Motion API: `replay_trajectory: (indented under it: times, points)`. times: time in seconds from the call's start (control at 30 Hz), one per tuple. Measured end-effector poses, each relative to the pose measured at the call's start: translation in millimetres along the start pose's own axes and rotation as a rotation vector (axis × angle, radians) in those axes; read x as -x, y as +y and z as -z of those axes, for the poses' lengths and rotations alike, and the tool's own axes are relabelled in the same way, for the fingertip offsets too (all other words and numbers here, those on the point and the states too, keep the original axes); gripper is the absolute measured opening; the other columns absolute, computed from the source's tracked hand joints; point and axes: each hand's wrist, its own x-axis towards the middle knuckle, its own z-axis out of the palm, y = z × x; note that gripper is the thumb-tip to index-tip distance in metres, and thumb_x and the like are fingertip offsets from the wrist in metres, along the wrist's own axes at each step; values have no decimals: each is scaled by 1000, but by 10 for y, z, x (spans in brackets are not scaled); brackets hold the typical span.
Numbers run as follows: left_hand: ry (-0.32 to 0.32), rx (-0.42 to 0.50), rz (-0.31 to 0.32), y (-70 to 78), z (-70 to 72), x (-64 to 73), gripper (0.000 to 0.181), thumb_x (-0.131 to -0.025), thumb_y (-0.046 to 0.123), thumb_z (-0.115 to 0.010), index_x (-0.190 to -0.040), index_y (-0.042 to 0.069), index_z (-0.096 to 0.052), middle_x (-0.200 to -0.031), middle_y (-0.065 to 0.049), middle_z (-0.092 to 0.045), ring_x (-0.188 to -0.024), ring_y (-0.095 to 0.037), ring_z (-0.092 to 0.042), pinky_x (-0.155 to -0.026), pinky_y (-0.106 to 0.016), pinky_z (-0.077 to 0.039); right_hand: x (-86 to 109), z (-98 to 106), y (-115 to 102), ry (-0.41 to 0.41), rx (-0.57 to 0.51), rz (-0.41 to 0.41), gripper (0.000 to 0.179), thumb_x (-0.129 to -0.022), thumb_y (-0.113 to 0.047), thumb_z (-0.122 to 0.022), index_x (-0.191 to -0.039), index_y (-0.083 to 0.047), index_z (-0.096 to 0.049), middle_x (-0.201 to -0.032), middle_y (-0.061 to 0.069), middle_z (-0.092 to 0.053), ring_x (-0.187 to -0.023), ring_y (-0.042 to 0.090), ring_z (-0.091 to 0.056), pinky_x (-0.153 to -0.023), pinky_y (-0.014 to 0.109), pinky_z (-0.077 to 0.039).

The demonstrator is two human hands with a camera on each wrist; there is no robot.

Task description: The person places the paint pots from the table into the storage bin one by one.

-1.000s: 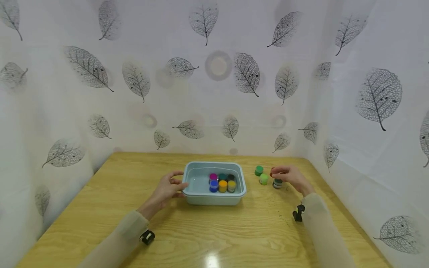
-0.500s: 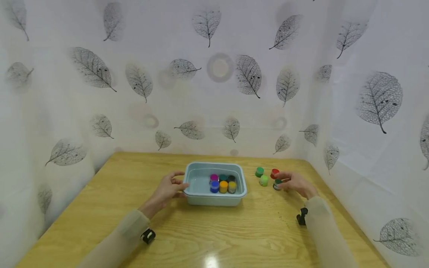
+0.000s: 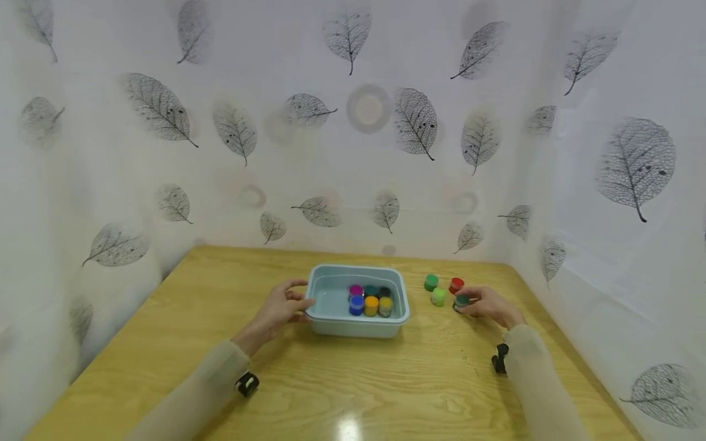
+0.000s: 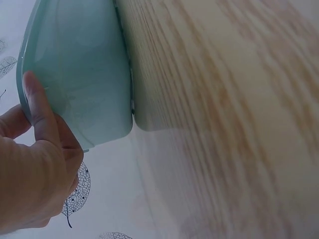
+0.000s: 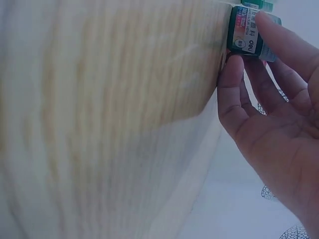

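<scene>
My left hand [image 3: 280, 310] grips the left end of a light blue plastic basin [image 3: 353, 329], thumb over the rim and fingers beneath it. The left wrist view shows the thumb against the outer wall of the basin [image 4: 89, 64]. Inside sit several small paint jars, among them a blue jar [image 3: 356, 305], an orange jar [image 3: 371, 306] and a magenta jar [image 3: 355, 291]. To the basin's right, my right hand [image 3: 491, 306] pinches a dark green paint jar [image 3: 461, 301] between thumb and fingers. Its printed label faces the right wrist view, where the jar [image 5: 244, 32] stands at the table surface.
Close by the right hand stand a red jar [image 3: 456, 285], a green jar [image 3: 431, 282] and a light green jar [image 3: 438, 297]. The wooden table [image 3: 342, 380] meets a leaf-patterned white curtain [image 3: 353, 165] at the back and sides.
My right hand has come down from over the red jar to the dark green jar, and its fingers now hold it. The left hand keeps its grip on the basin.
</scene>
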Motion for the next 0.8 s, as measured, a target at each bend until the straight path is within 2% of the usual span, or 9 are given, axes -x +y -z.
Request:
replay_trajectory:
  times: [0.17, 0.27, 0.4, 0.6, 0.8]
  points:
    - [-2, -8, 1, 32, 1, 2, 56, -89, 0, -69, -140, 5, -46, -94, -10, -51, -79, -24, -63, -70, -38, -63, 5, 5, -25, 12, 2, 16, 53, -90, -12, -71, -135, 6, -50, -140, 33, -46, -118, 33, -56, -86, 34, -58]
    - [-7, -11, 1, 38, 7, 11, 57, -89, 1, -69, -141, 3, -45, -96, -11, -52, -78, -23, -63, -70, -38, -63, -2, -8, -51, 25, -11, -8, 55, -89, -18, -73, -135, 4, -52, -142, 30, -45, -112, 25, -60, -85, 33, -58]
    - [-17, -13, 2, 45, -1, 5, 58, -89, 2, -69, -142, 3, -44, -98, -12, -52, -77, -23, -63, -70, -38, -63, 13, -6, -102, 28, -21, -30, 61, -88, -25, -74, -137, 3, -51, -141, 29, -47, -103, 24, -63, -85, 36, -58]
    - [-14, -8, 0, 36, -10, -14, 56, -89, 1, -69, -140, 6, -46, -97, -11, -53, -79, -25, -64, -71, -39, -63, 22, 0, -235, 16, -1, -3, 66, -88, -33, -74, -140, -1, -51, -140, 23, -51, -115, 27, -59, -94, 44, -56]
    - [-11, -16, 3, 22, -9, -13, 56, -90, 1, -69, -140, 6, -46, -98, -13, -54, -81, -24, -66, -70, -36, -63, -4, -57, -387, -65, -60, 49, 64, -87, -28, -75, -139, 0, -51, -132, 18, -57, -109, 22, -61, -96, 45, -55]
